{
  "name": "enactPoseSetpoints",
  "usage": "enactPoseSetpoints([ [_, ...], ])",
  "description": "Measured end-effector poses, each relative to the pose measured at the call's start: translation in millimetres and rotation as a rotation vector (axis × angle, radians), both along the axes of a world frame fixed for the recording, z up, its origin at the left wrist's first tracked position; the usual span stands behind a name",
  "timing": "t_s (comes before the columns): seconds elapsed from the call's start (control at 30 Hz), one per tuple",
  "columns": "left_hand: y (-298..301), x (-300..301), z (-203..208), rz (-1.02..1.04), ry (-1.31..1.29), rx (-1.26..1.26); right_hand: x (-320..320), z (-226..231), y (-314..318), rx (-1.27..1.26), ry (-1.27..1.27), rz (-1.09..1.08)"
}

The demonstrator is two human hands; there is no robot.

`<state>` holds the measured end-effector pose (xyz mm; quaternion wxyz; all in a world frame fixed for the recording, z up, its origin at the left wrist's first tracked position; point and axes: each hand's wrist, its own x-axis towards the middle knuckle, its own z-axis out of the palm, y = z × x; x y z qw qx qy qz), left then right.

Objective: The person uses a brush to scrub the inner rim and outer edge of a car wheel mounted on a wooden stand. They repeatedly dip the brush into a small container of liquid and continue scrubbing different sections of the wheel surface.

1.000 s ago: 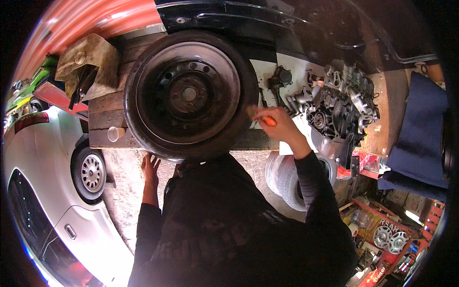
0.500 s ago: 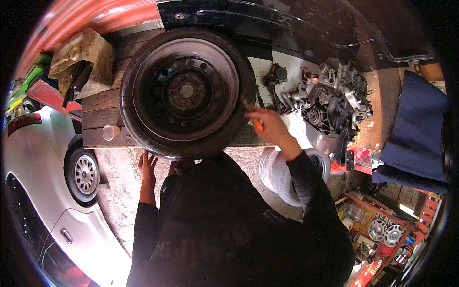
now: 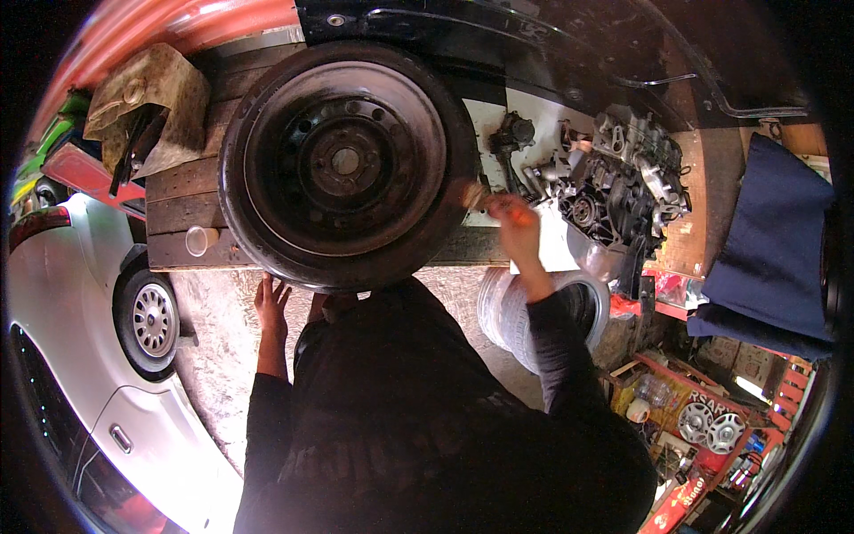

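Note:
A black tyre on a dark steel wheel rim (image 3: 343,233) lies on the wooden bench (image 3: 182,214), its near edge close against my body. My right hand (image 3: 518,233) is closed around a brush (image 3: 475,197) with an orange handle. The brush's bristle end is at the right sidewall of the tyre; motion blur hides whether it touches. Below the tyre's near left edge is my left hand (image 3: 271,307), fingers apart and pointing up at the rubber, with nothing seen in it. Left of the tyre stands a small translucent plastic cup (image 3: 201,240).
An engine (image 3: 614,187) and a dark metal part (image 3: 511,133) sit to the right. A grimy box (image 3: 147,98) holding tools is at the far left. Loose tyres (image 3: 534,316) lie below the bench. A silver car (image 3: 116,392) stands left; dark blue cloth (image 3: 774,231) hangs right.
My right hand has shifted slightly right and turned, bringing the brush's bristles into clearer view. My left hand stays by the tyre's near edge. The whole view has moved a little.

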<state>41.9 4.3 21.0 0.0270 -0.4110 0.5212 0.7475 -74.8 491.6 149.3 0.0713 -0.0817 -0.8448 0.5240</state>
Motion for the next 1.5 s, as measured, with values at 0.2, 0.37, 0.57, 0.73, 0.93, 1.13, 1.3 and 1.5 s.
enactPoseSetpoints([
  [0.2, -2, 1, 7, -0.047, -0.03, -0.022, 32, 15, -36, -0.047, -0.241, 0.103],
  [0.37, -14, -1, 1, -0.153, -0.024, -0.008, 39, -5, -24, -0.18, -0.093, 0.002],
  [0.57, -10, 6, -1, -0.075, -0.066, -0.009, 24, 14, -15, -0.245, -0.03, -0.109],
  [0.73, -4, -3, 7, -0.054, -0.05, -0.017, 71, 33, -41, -0.384, -0.402, 0.212],
  [0.93, 2, -2, 2, 0.022, -0.024, -0.042, 66, 33, -59, -0.003, -0.155, 0.223],
  [1.13, 15, -3, 3, 0.065, -0.02, -0.063, 76, 32, -46, 0.034, -0.065, 0.338],
  [1.3, 18, 2, 1, 0.111, -0.027, -0.112, 49, 61, -14, 0.278, -0.107, 0.22],
  [1.5, 21, -3, -1, 0.133, -0.017, -0.107, 49, 65, -86, 0.031, -0.087, 0.71],
])
